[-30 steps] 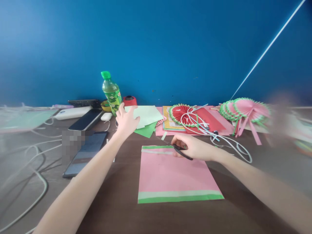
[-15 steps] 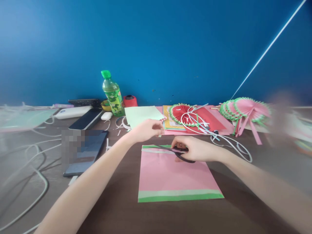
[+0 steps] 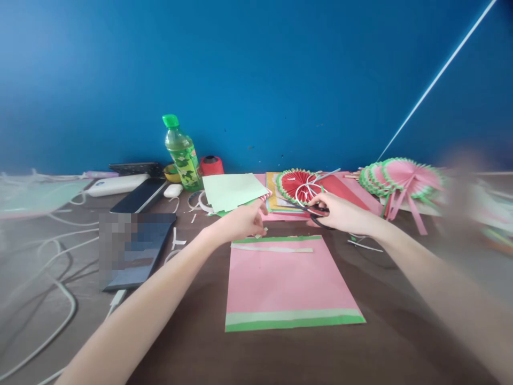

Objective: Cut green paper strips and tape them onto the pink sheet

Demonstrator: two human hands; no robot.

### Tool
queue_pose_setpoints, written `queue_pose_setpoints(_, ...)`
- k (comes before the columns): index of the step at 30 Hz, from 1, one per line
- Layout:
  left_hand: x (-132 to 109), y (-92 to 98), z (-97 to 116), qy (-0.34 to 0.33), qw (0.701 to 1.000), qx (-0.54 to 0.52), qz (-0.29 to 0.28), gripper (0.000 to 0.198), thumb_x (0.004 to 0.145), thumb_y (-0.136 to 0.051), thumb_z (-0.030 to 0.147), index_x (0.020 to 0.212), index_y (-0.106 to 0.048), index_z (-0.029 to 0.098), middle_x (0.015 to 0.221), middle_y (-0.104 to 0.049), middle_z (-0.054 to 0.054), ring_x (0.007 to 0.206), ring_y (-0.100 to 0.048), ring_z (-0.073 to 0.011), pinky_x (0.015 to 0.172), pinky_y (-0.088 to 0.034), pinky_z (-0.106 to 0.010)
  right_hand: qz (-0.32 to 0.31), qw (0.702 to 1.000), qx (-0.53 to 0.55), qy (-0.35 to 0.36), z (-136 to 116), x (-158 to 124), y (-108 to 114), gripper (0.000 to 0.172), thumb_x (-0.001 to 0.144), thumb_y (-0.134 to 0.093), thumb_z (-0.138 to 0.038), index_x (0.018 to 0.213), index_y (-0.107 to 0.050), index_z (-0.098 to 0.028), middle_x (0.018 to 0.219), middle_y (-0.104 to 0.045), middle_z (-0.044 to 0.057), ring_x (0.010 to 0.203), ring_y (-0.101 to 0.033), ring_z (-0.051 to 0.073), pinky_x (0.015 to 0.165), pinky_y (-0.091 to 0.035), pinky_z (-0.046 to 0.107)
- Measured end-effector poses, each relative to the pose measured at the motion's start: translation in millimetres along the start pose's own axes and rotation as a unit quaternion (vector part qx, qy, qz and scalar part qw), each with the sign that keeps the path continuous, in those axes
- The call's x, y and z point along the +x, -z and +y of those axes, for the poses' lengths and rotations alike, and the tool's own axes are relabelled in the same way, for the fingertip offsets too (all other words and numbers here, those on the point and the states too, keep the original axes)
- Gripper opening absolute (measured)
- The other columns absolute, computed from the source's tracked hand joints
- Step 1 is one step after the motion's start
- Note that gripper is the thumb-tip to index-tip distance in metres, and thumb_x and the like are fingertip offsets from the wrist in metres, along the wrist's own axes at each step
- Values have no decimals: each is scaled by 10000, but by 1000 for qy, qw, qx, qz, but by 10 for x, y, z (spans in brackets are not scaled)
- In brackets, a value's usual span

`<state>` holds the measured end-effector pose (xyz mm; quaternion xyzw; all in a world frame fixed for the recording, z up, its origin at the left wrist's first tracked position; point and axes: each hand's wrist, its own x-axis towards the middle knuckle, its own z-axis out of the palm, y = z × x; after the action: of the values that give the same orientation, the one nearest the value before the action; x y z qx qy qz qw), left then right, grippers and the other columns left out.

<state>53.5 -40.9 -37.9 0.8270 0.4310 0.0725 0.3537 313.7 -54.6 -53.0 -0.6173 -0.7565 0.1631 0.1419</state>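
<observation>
Fingers: right hand (image 3: 340, 214) closed through the handles of the black scissors (image 3: 319, 218); left hand (image 3: 240, 222) drawn narrow at a paper scrap (image 3: 262, 233)
Table (image 3: 192, 342): dark brown
Pink sheet (image 3: 288, 278): flat, just nearer than both hands
Tool: over coloured papers (image 3: 280, 200) beyond the sheet
Bit: at its far edge

I read this as a home craft desk: a brown tabletop (image 3: 192, 342) against a blue wall (image 3: 256, 80), strewn with coloured paper (image 3: 280, 278), folded paper fans (image 3: 401, 176), a phone (image 3: 140, 195), a tablet (image 3: 140, 251), loose cables (image 3: 60, 289) and a soda bottle (image 3: 180, 155).
</observation>
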Motion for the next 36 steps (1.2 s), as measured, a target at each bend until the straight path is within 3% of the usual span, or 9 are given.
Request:
queue_pose_setpoints(3,10,-38,14,-31,998,42,-34,139,678,-512,227,810,-540,194,679,-631,15,601,-547,-124,518,-367,-209,62,994,-85,-28,47,12,-26,309,696,-544,-379,939,-489,-195,976,-563,94,879,-555,238,675,-421,310)
queue_pose_setpoints(5,9,-61,30,-53,995,69,-41,98,702,-466,219,718,-558,189,686,-620,5,598,-528,-120,523,-353,-213,54,992,-107,-34,75,21,-36,317,684,-547,-380,934,-487,-194,999,-545,103,933,-543,255,703,-423,318)
queue_pose_setpoints(17,47,-164,4,-64,982,174,-17,112,754,-437,220,831,-519,224,702,-563,18,625,-493,-126,534,-308,-217,-27,994,-99,-42,141,54,-46,383,672,-570,-364,993,-469,-181,1018,-528,113,979,-519,259,779,-424,340)
queue_pose_setpoints(22,80,-215,-5,-89,964,247,34,78,757,-483,249,810,-531,216,698,-544,-11,702,-522,-168,571,-325,-237,-41,992,-107,-48,170,62,-35,410,669,-557,-275,1051,-466,-157,1067,-502,141,1030,-501,272,830,-410,354)
queue_pose_setpoints(25,81,-173,7,-78,969,230,52,104,791,-465,286,793,-540,213,706,-562,-16,699,-537,-173,581,-339,-242,-48,992,-107,-50,183,59,-20,444,653,-572,-254,1076,-475,-158,1064,-490,135,1028,-503,271,833,-415,354)
queue_pose_setpoints(29,7,101,-17,-2,975,197,107,246,853,-345,327,802,-552,204,712,-598,-36,655,-549,-181,585,-357,-261,-36,993,-113,-20,195,54,-12,396,665,-572,-267,1051,-519,-195,990,-496,95,973,-525,257,814,-426,353)
queue_pose_setpoints(32,-97,399,-99,126,940,272,164,204,794,-377,242,768,-574,195,718,-618,-52,688,-571,-201,602,-366,-273,-6,993,-120,-8,166,56,-29,334,702,-507,-230,1033,-535,-195,959,-495,97,962,-518,266,805,-423,372)
queue_pose_setpoints(36,-196,651,-268,239,902,326,152,156,700,-425,173,670,-577,187,634,-612,-58,707,-590,-231,626,-381,-291,87,991,-98,8,66,69,-84,235,724,-461,-205,942,-548,-186,921,-493,94,940,-508,269,792,-416,385)
